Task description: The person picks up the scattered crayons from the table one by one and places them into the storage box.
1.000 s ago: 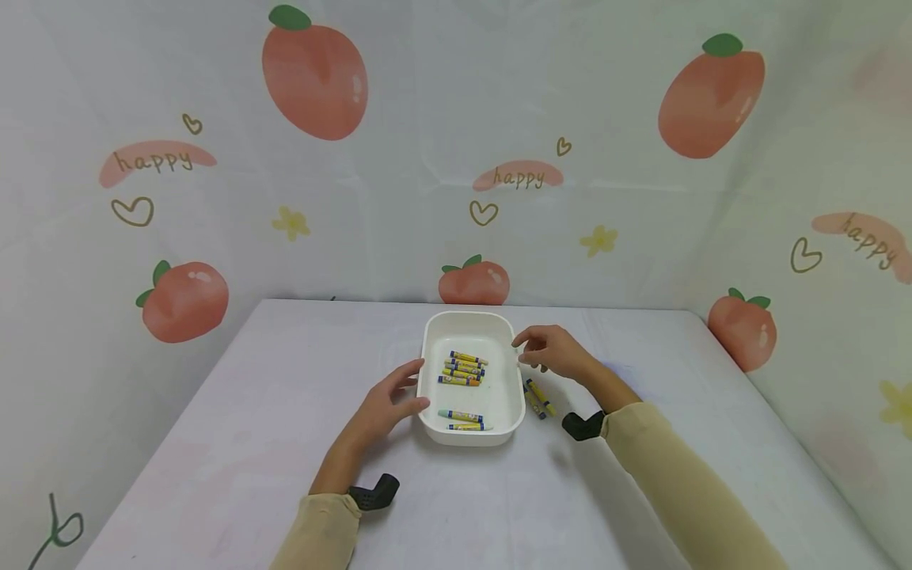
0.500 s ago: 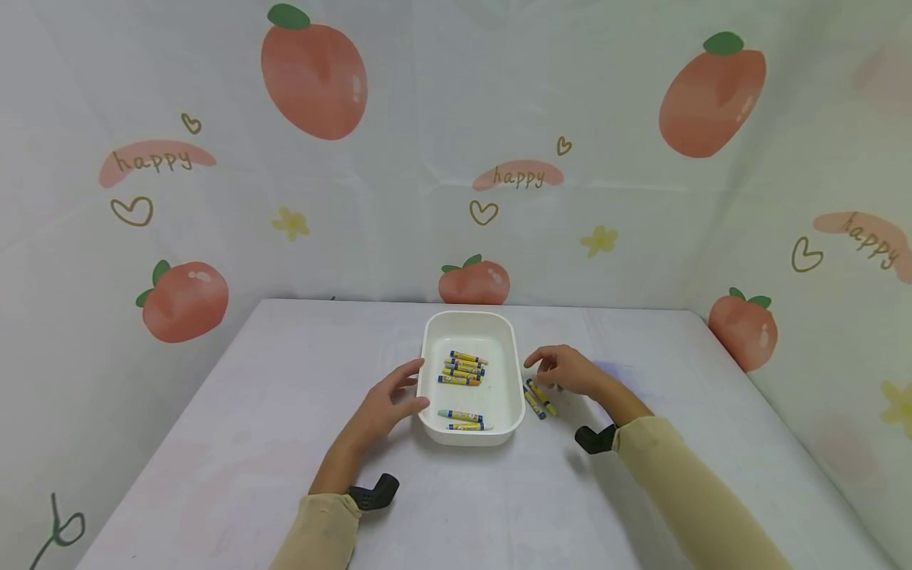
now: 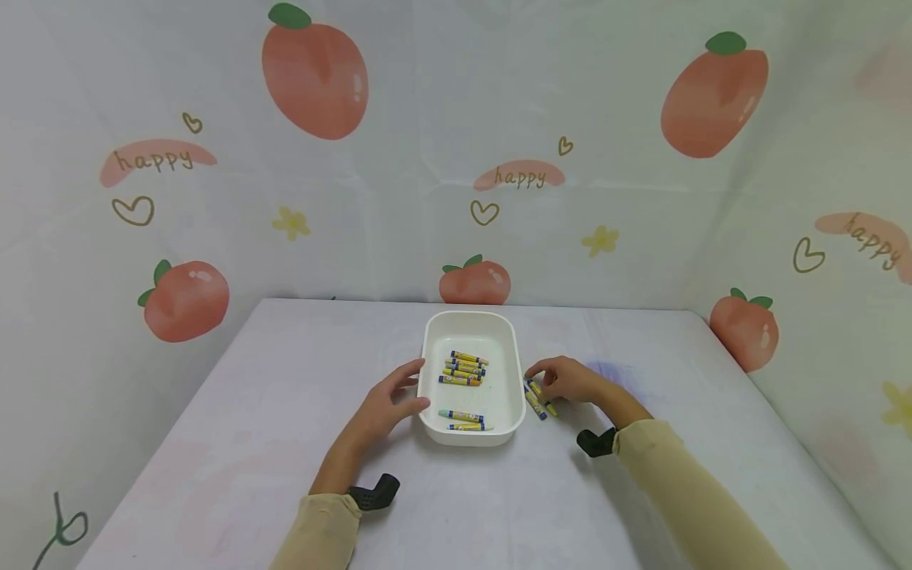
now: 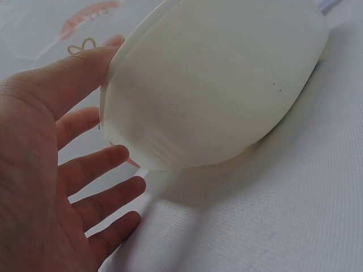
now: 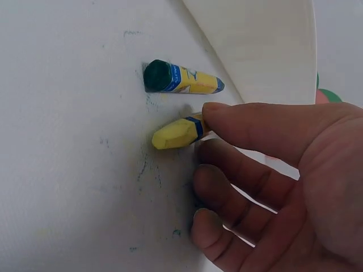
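A white plastic tray (image 3: 503, 388) stands mid-table with several paper-wrapped crayons lying in it. My left hand (image 3: 379, 408) rests on the tray's left side. In the left wrist view its thumb touches the rim and the other fingers are spread along the outer wall (image 4: 215, 90). Right of the tray, my right hand (image 3: 575, 381) is low over the table and pinches a yellow crayon (image 5: 174, 135) between thumb and fingers. Beside that one lies a dark green crayon (image 5: 193, 80), close to the tray wall and untouched.
Inside the tray, one group of crayons (image 3: 460, 381) lies toward the middle and two more crayons (image 3: 461, 416) near the front wall. White cloth covers the table (image 3: 285, 412). A printed fabric backdrop (image 3: 399, 237) rises behind it, and a bluish smudge (image 3: 618, 372) marks the cloth.
My right hand has moved from the tray's right rim down and right to the crayons on the table, and its fingers have closed on the yellow one. The left hand stays put.
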Motion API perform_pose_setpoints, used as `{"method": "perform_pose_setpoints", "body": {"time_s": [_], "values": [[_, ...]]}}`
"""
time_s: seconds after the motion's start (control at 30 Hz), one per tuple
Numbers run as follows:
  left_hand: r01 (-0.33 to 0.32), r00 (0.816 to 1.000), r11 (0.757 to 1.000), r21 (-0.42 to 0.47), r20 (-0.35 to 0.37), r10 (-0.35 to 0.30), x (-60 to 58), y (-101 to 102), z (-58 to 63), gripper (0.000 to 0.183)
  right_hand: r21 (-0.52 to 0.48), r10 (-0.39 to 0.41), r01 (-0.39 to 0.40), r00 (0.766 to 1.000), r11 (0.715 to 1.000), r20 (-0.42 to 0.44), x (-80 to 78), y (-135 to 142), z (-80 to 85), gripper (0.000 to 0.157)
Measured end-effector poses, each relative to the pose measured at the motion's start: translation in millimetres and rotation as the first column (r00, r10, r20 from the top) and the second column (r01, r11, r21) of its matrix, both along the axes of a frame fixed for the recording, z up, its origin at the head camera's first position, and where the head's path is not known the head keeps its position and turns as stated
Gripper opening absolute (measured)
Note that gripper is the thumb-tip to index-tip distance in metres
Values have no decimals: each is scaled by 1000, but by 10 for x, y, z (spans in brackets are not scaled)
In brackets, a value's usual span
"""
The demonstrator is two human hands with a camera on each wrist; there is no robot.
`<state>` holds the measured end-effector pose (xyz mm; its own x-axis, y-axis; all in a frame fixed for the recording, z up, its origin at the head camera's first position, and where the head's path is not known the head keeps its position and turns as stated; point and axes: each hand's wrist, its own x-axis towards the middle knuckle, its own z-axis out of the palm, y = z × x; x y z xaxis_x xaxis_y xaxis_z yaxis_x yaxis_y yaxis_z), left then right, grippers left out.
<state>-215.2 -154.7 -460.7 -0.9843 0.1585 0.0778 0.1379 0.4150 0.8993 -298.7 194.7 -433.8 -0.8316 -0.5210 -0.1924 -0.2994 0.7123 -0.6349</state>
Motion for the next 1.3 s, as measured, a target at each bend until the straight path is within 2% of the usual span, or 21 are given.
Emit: {"method": "perform_pose_setpoints", "body": {"time_s": [0.27,0.47,0.63,0.87,1.07,1.3], "values": [[-4,1000,1000,-9,-5,4,8,9,1,64,15,-27,27,999,1000,-17,39,6,8,36],[-6,1000,1000,-20,-12,6,23,15,16,64,-20,-57,56,994,998,-90,119,32,-50,36],[-16,1000,1000,-27,-8,16,18,14,16,64,-72,-83,74,988,995,-131,186,59,-88,36],[-25,1000,999,-30,11,26,23,24,16,65,-191,-160,137,981,972,-112,202,121,-117,40],[-14,1000,999,-29,2,14,28,20,18,65,-310,-175,154,984,938,-41,180,90,60,44],[-14,1000,1000,-24,-4,14,27,24,17,64,-312,-152,146,988,939,4,110,-41,339,41]]}}
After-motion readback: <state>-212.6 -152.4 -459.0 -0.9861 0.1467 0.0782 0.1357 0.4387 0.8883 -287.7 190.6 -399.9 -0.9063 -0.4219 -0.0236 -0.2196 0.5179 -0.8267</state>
